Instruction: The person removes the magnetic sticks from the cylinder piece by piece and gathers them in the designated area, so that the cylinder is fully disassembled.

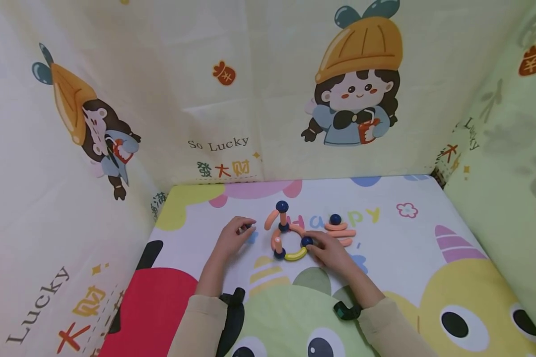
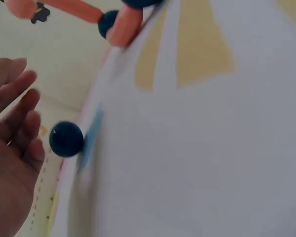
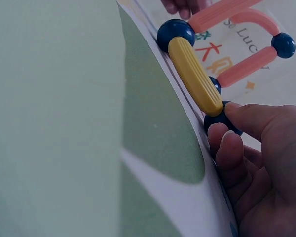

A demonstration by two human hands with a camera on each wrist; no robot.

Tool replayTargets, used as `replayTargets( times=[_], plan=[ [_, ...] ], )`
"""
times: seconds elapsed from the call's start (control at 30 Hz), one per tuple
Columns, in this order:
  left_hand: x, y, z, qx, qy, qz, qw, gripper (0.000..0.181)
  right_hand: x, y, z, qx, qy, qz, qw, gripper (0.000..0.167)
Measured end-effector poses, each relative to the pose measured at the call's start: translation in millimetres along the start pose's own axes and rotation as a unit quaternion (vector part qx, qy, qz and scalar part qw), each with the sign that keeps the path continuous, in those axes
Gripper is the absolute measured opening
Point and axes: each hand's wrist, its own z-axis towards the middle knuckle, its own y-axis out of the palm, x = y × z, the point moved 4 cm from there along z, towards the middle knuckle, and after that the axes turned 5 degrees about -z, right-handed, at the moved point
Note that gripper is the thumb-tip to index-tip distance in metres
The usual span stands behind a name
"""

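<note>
A ring of curved magnetic rods lies on the table, joined by dark blue balls; its front rod is yellow [image 1: 296, 255] and the others are salmon pink. From it rise a short pink rod [image 1: 278, 244] at the front left and another pink rod [image 1: 283, 218] at the back, topped by a blue ball [image 1: 282, 206] with a curved rod hanging off it. My right hand [image 1: 332, 252] pinches the ring's right-hand ball [image 3: 218, 123] between thumb and fingers. Left of the ring, my left hand [image 1: 230, 240] has loosely bent fingers beside a loose blue ball [image 2: 66, 139], apparently not gripping it.
Right of the ring lie several loose pink rods [image 1: 341, 233], with a blue ball [image 1: 335, 219] behind them. The table cover [image 1: 384, 248] carries cartoon prints. Printed cloth walls [image 1: 277, 114] stand at the back and both sides.
</note>
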Motion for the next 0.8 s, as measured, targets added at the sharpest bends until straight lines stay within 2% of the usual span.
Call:
replayTargets(
  times=[0.13,0.23,0.33,0.4,0.53,0.8],
  plan=[
    [13.4,13.8,-15.9,-0.066,0.014,-0.011,0.9977,0.026,0,1,-0.1,0.004,-0.002,-0.007,1.0,0.037],
    [20.5,27.6,-24.0,-0.117,0.03,-0.028,0.9923,0.031,-1,1,-0.2,0.009,-0.006,-0.01,0.9999,0.037],
    [23.7,40.8,-28.7,-0.148,0.053,-0.051,0.9863,0.039,-1,2,-0.1,0.012,-0.009,-0.012,0.9998,0.038],
    [23.7,48.3,-30.4,-0.158,0.063,-0.059,0.9836,0.039,-1,2,0.3,0.011,-0.011,-0.009,0.9998,0.038],
    [21.9,58.6,-32.2,-0.167,0.079,-0.067,0.9806,0.026,-1,2,0.9,0.011,-0.016,-0.01,0.9998,0.038],
    [20.2,63.9,-33.2,-0.156,0.054,-0.074,0.9836,0.027,0,0,2.0,0.017,-0.018,-0.019,0.9995,0.038]
  ],
)
